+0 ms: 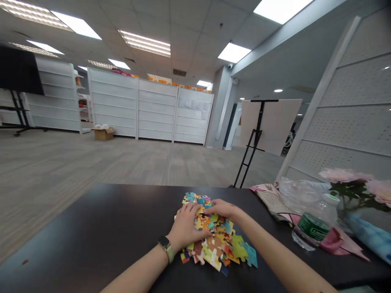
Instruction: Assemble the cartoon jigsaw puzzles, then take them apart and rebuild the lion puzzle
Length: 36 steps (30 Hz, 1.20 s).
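A loose heap of colourful jigsaw puzzle pieces lies on the dark table. My left hand rests against the heap's left side, fingers stretched forward and thumb reaching right across the pieces. It wears a watch with a pale green band on the wrist. At the far right of the heap is my right hand, its thumb extended left over the pieces and its other fingers partly hidden. Both hands touch the pile, and no single piece is visibly gripped. Several yellow-green and blue pieces stick out at the near right edge.
On the table's right stand a plastic bottle with a green label, crumpled clear plastic, cloth and pink flowers. Beyond the black table are an easel, white shelves and a cardboard box.
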Each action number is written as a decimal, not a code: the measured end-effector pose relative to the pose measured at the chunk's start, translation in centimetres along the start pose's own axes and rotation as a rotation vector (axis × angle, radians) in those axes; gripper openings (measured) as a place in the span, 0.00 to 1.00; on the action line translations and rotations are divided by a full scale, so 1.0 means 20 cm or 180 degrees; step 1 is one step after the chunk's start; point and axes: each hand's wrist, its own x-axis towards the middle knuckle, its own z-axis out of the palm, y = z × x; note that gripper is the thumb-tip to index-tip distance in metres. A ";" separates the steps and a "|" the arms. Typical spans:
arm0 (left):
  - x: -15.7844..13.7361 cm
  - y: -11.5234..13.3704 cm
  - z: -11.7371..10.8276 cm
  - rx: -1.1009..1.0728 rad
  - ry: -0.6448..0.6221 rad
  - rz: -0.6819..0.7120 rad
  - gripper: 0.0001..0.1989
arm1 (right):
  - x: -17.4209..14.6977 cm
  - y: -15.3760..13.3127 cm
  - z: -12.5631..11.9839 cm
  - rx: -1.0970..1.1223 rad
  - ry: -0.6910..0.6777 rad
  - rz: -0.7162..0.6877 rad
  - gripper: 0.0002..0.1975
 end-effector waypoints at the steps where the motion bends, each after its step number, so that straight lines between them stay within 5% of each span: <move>1: 0.00 0.00 0.00 -0.0009 0.0017 -0.0016 0.45 | -0.01 -0.01 0.01 0.0036 -0.0065 -0.0009 0.20; 6: 0.00 -0.01 0.00 0.0043 -0.0034 -0.0012 0.44 | -0.03 -0.02 0.01 0.0273 -0.0311 -0.0047 0.25; 11: 0.02 -0.03 -0.04 0.0006 -0.0083 -0.0118 0.36 | -0.05 0.05 -0.04 0.0712 -0.0198 0.0017 0.20; 18: 0.04 -0.10 -0.08 0.0166 -0.0346 -0.0213 0.29 | -0.08 0.20 -0.21 0.1360 0.0524 -0.0104 0.14; 23: 0.07 -0.12 -0.07 -0.0059 -0.0080 -0.0252 0.21 | -0.06 0.18 -0.27 0.1668 0.1091 -0.0381 0.15; 30: 0.12 -0.22 -0.10 -0.0339 0.0279 -0.0250 0.15 | -0.05 0.06 -0.04 0.1511 0.1061 -0.0884 0.42; 36: 0.17 -0.37 -0.18 -0.0540 0.0659 -0.0565 0.18 | -0.03 0.10 0.14 0.0125 0.0964 -0.0987 0.36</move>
